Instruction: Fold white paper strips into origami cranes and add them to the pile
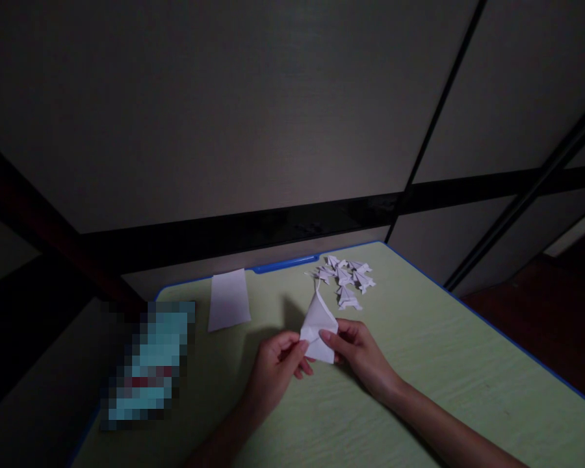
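A partly folded sheet of white paper is held up above the table between my two hands, its curled upper end pointing away from me. My left hand pinches its lower left edge between thumb and fingers. On the other side, my right hand grips the right edge, with the thumb pressed on the front face and the fingers behind. Just beyond the held paper lies a group of several small folded paper figures, frog-like in shape.
A flat white sheet lies at the table's far left. Left of it, a blurred-out light-blue object rests by the edge. The pale green table has a blue rim and a blue handle strip. Behind it stand dark-banded panels.
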The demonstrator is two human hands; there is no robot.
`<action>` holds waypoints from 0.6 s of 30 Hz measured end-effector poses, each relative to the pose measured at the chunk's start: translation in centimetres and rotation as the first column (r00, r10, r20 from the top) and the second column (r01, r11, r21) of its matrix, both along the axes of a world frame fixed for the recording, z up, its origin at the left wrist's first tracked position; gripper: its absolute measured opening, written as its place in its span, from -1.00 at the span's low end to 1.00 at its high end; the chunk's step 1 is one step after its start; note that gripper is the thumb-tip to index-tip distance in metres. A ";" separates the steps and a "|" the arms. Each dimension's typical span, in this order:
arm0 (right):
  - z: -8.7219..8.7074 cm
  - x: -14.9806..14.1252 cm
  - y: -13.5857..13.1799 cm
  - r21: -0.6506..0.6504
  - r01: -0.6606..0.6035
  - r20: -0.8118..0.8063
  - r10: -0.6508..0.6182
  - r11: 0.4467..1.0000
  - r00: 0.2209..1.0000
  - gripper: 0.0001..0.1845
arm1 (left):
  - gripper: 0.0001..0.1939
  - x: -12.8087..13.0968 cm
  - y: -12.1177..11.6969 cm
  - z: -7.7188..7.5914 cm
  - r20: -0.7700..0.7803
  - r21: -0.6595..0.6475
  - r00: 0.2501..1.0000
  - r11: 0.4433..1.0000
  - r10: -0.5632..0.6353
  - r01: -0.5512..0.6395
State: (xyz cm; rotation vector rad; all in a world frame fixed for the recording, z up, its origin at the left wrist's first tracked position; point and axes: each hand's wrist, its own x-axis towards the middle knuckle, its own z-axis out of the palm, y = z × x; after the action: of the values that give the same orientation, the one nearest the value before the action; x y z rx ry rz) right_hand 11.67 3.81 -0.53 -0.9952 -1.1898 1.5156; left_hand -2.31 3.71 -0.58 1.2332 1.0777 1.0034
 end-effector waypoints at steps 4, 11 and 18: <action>0.4 -0.2 -0.4 0.033 -0.053 0.078 0.051 0.998 0.996 -0.65 | -0.85 0.0 0.0 -0.1 -0.021 -0.010 0.999 1.000 0.029 -0.029; 0.5 -0.3 -0.4 0.020 -0.088 0.034 0.087 0.996 0.996 -0.71 | -0.78 -0.5 0.4 0.0 0.041 -0.053 0.999 0.999 0.002 0.001; 0.1 -0.4 -0.4 -0.053 -0.045 -0.108 0.040 0.998 0.993 -0.77 | -0.67 -0.3 0.1 0.8 0.215 -0.125 0.976 0.989 -0.047 0.075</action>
State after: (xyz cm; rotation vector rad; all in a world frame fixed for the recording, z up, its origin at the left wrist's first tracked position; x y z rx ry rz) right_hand 11.25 3.41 -0.38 -0.9181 -1.1049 1.6227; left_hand -2.64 3.77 0.24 1.0218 0.9194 0.9762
